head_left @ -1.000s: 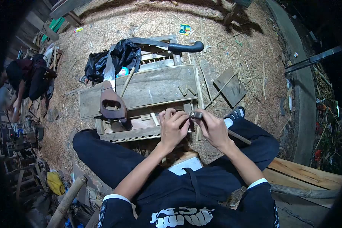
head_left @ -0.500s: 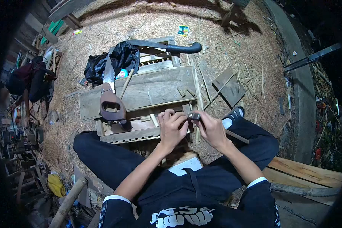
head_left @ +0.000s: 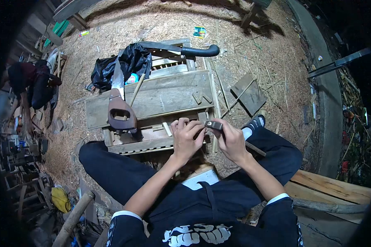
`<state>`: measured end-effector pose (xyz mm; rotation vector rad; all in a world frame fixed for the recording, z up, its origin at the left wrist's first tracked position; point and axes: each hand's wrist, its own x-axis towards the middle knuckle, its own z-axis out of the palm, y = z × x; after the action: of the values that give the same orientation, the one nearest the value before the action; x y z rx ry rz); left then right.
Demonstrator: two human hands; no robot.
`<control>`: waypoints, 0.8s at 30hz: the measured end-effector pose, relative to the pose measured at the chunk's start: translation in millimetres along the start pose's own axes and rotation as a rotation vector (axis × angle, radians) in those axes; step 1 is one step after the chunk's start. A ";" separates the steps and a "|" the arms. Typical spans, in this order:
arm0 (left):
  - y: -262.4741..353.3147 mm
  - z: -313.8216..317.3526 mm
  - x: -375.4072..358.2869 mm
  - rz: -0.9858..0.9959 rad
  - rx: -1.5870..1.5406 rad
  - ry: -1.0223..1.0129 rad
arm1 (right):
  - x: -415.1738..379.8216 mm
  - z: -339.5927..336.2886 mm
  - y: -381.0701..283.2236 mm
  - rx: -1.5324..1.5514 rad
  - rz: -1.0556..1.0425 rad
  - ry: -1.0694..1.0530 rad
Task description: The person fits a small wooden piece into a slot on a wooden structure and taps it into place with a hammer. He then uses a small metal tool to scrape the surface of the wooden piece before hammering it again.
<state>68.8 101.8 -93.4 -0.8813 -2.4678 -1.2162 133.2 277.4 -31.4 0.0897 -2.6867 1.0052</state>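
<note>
My right hand [head_left: 231, 142] is wrapped round a hammer close to its dark metal head [head_left: 213, 125]. The wooden handle [head_left: 255, 148] sticks out behind the hand toward my knee. My left hand [head_left: 187, 138] is closed, its fingertips bent together at the near right part of a wooden frame [head_left: 148, 145]; whatever they pinch is hidden. The hammer head is just right of those fingers. A short pale stick [head_left: 167, 129] lies in the frame beside my left hand. A handsaw [head_left: 120, 111] rests across the plank [head_left: 152, 101].
Beyond the plank lie a large blade with a black handle [head_left: 200, 51] and a black plastic bag [head_left: 123, 66]. Small wood pieces [head_left: 202, 99] sit on the plank. A flat board [head_left: 248, 94] lies on the shavings to the right. Another person [head_left: 33, 86] crouches at the left.
The hammer head has tilted and shifted slightly in my right hand. My left hand stays nearly in place. The other person at the left has moved a little.
</note>
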 end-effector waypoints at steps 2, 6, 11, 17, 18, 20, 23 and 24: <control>-1.1 -0.8 -0.6 -0.001 0.006 -0.012 | 1.4 0.4 0.0 -0.042 0.007 -0.064; -2.3 1.0 -1.4 0.000 0.009 -0.013 | 2.0 -0.1 -0.1 -0.014 -0.025 -0.012; -0.9 0.5 -1.0 0.001 0.012 -0.022 | 2.7 -4.0 -2.3 -0.050 0.017 -0.097; -1.4 0.2 -2.4 -0.003 0.012 -0.025 | 2.5 -0.1 -0.6 -0.030 0.040 -0.110; -1.9 -0.7 -1.3 -0.002 0.012 -0.029 | 2.4 -1.2 -0.2 -0.032 0.038 -0.107; -1.2 -0.4 -0.4 -0.006 0.007 -0.018 | 1.2 -2.4 -0.6 0.015 0.002 -0.033; -1.0 0.0 -2.0 -0.011 -0.009 -0.015 | 0.1 -0.5 -2.2 -0.050 0.060 -0.139; -0.9 -0.4 -0.9 -0.015 -0.018 -0.017 | -1.5 -0.5 -2.3 -0.051 0.062 -0.136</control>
<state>68.9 100.7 -94.1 -0.8830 -2.4848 -1.2430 135.1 275.9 -30.0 0.0665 -2.8525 0.9812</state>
